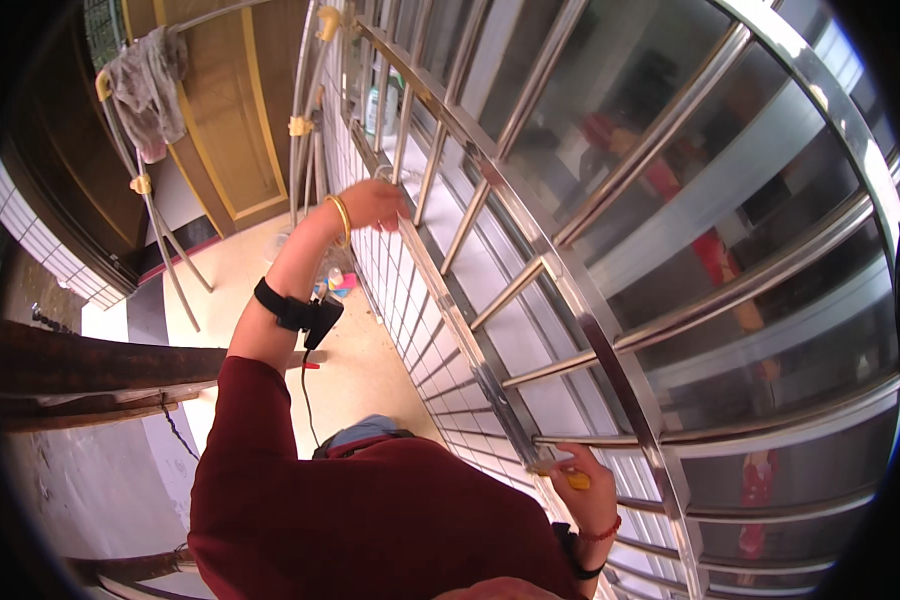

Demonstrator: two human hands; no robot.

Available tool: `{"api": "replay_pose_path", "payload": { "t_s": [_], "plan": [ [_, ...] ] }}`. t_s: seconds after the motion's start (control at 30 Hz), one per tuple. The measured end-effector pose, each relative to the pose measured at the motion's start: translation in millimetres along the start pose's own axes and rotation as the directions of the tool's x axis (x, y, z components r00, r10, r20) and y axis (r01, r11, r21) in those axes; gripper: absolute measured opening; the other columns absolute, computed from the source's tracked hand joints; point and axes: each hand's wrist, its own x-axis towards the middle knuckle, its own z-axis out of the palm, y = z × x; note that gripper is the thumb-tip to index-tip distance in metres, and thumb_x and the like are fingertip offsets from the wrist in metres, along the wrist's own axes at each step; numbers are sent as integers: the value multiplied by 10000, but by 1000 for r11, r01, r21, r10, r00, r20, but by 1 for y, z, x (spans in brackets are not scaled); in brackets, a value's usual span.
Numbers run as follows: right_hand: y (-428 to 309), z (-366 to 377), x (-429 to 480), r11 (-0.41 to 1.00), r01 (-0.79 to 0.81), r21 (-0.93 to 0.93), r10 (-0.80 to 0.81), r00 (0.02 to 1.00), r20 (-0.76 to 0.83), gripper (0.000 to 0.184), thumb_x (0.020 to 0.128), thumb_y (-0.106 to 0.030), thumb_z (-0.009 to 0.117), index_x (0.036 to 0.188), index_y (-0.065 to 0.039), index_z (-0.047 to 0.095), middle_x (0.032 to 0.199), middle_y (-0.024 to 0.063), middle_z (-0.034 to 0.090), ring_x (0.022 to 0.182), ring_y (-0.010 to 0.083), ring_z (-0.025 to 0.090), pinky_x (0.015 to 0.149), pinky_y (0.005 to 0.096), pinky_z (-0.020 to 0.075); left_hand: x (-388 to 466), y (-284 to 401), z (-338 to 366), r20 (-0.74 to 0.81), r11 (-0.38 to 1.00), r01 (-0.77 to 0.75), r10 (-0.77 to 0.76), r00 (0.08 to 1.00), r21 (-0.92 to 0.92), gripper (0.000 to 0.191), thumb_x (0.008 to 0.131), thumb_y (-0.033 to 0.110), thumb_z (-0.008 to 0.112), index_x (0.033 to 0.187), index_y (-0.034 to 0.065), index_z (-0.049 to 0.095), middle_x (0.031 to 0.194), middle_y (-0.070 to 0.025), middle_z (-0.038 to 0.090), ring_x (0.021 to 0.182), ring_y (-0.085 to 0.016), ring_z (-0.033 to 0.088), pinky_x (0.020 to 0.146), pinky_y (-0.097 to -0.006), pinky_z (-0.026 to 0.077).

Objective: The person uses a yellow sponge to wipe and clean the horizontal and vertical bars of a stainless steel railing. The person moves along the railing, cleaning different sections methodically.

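Observation:
My left hand (375, 204) is at the far part of the lower metal rail (450, 307) of a stainless-steel window grille. Its fingers curl down by the rail and an upright bar, and whether they grip anything is hidden. A gold bangle (340, 219) circles that wrist. Nearer my body, my right hand (589, 487) holds a small yellow-handled tool (577, 480), perhaps a brush, between thumb and fingers. The tool's head lies at the same rail, just below a grille bar (577, 441). Behind the bars is a white window sill (521, 322).
Dark window glass (667, 172) stands behind the grille. A bottle (381, 105) sits on the far sill. At the left, a grey cloth (148, 86) hangs on a metal pipe rack (157, 214). Small items (335, 281) lie on the floor by the tiled wall (397, 277). Wooden beams (105, 367) extend at left.

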Motion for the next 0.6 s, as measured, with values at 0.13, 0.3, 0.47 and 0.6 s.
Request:
{"api": "replay_pose_path", "payload": {
  "t_s": [0.13,0.3,0.47,0.6],
  "plan": [
    [1,-8,-5,987,-144,71,146,989,-37,295,703,-72,666,984,-55,576,820,95,642,718,243,633,645,285,489,31,-8,-70,-502,994,-12,-43,864,-106,219,870,164,445,880,37,624,635,-24,586,571,-100,576,508,-227,480],
    [-2,-11,-8,985,-168,-36,165,984,-65,260,717,-66,641,973,-38,602,892,101,623,769,200,588,681,280,461,73,-31,-143,-454,940,-55,-111,884,-336,214,852,179,461,940,79,629,798,-37,643,691,-130,614,568,-269,504],
    [5,-10,-11,925,-357,-125,354,934,-52,280,700,-118,657,970,-55,621,829,125,610,695,230,588,634,299,468,126,-42,-176,-521,881,-172,-95,848,-441,223,867,150,446,953,33,616,828,-74,649,726,-166,631,640,-263,510],
    [23,2,-10,806,-588,73,591,806,-35,258,789,-152,595,986,9,639,814,98,651,734,131,575,663,270,453,167,-57,-213,-584,869,-334,67,809,-364,226,853,165,478,912,-2,618,798,-88,641,705,-168,626,649,-259,511]
  ]
}}
